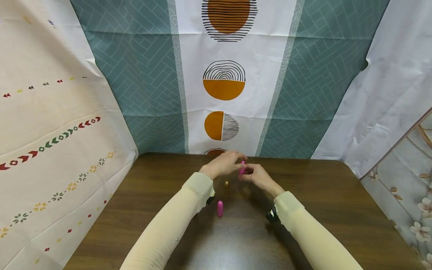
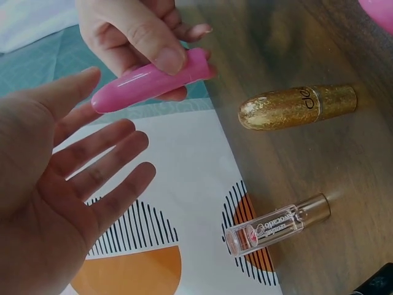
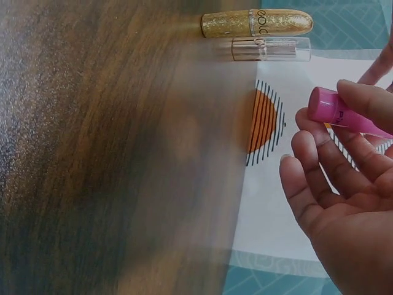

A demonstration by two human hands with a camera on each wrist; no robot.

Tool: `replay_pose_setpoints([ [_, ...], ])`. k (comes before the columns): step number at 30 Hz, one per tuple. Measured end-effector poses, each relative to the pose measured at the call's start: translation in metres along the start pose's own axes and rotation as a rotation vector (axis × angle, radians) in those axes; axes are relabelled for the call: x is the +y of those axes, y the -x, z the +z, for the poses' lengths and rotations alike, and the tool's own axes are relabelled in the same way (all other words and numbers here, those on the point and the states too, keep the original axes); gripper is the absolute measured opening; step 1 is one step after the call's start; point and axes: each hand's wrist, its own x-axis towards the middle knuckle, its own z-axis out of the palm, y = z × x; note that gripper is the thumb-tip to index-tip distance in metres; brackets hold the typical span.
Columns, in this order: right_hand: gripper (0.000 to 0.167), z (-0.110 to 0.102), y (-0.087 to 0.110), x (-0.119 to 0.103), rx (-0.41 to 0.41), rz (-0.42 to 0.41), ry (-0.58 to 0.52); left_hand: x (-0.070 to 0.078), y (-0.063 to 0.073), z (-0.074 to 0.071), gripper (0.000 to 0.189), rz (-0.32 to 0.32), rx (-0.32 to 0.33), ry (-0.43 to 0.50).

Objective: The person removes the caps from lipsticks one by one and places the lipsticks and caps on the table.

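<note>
My right hand [image 1: 261, 176] holds a pink bullet-shaped lipstick [image 2: 147, 83], pinched near its base between thumb and fingers, raised over the far part of the table. Its rounded end points at my left hand [image 1: 225, 164]. In the left wrist view the left thumb and index finger are spread around that end, with the other fingers extended. A gold glitter lipstick [image 2: 298, 107] stands upright on the table. Beyond it is a clear lip tube [image 2: 276, 227], hidden in the head view. A second pink lipstick [image 1: 220, 208] stands nearer to me.
The brown wooden table [image 1: 162, 180] ends at a hanging cloth [image 1: 226, 107] with orange circles. Pale patterned cloth [image 1: 44, 131] hangs at the left. A dark object [image 2: 377, 283] shows at the corner of the left wrist view.
</note>
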Motion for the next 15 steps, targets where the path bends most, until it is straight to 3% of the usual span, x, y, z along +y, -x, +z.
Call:
replay_pose_setpoints([
  [8,0.027,-0.001,0.003,-0.004,-0.002,0.009,-0.039,-0.003,-0.003,0.003,0.032,0.017,0.041,0.081],
  [15,0.025,-0.003,0.004,-0.011,0.001,0.004,-0.065,-0.004,-0.003,0.004,0.030,0.002,0.116,0.254],
])
